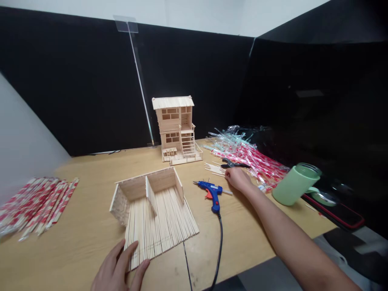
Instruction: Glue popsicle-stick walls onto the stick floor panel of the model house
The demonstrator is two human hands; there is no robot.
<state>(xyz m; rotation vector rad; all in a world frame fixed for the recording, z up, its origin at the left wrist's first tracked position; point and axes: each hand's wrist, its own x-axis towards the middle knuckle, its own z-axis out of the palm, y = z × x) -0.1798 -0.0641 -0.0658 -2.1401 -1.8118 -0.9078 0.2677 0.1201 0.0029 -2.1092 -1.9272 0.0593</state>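
Observation:
My left hand (121, 266) rests with fingers apart on the near left corner of a model floor (160, 230) built of thin wooden sticks. Low stick walls (162, 182) stand along its back and sides, with one partition inside. Stretched out to the right, my right hand (238, 178) has its fingers pinched at the end of a small pile of short sticks (214, 169); whether a stick is between them cannot be made out. Just left of that hand lies a blue glue gun (212, 192) with an orange trigger. Pliers with dark handles (232, 163) lie right behind the fingers.
A finished two-storey stick house (176, 129) stands at the back. Wrapped chopsticks (42, 206) lie at the left, and torn red-and-clear wrappers (251, 155) heap at the right. A green bottle (295, 186) and a phone (336, 210) sit near the right edge. The glue gun's cord (220, 242) runs forward.

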